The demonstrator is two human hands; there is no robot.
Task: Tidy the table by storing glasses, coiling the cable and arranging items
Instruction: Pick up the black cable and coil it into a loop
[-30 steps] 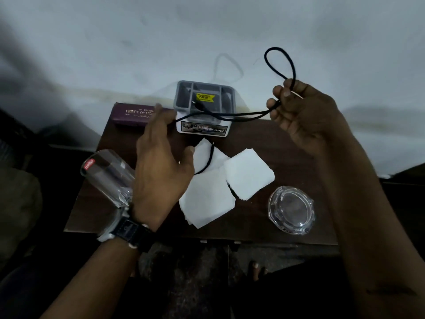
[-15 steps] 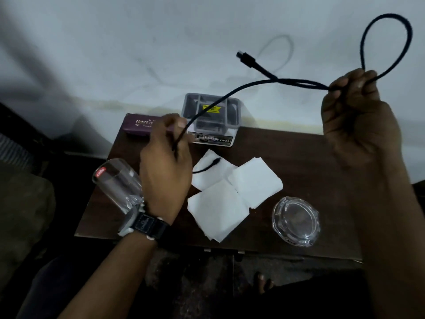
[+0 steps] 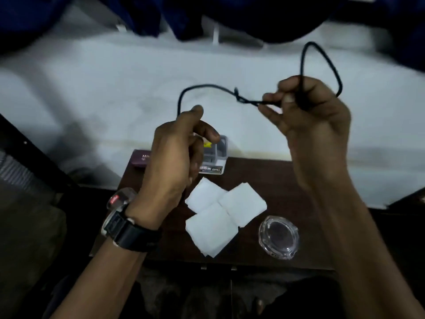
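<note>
Viewed from above, over a small dark wooden table. Both hands raised above it, working a thin black cable. Right hand closed on the cable, with one loop standing up out of the fist and a short knotted-looking stretch pinched between thumb and forefinger. Left hand, with a black wristwatch on the wrist, closed around the cable's other run, which arcs over between the two hands; exact grip hidden by the fingers. Judged as mid-coil — one loop formed, the rest not yet gathered, nothing set down. Below on the table, plenty apparently left to do: three white paper squares lying loosely overlapped near the middle, a clear glass dish near the front right corner, a clear drinking glass with a red label at the left edge, partly hidden behind the left wrist. At the back edge, a grey compartmented organiser and, just beside it to the left, a maroon case — both partly covered by the left hand. Whether any glasses are already stored cannot be told.
</note>
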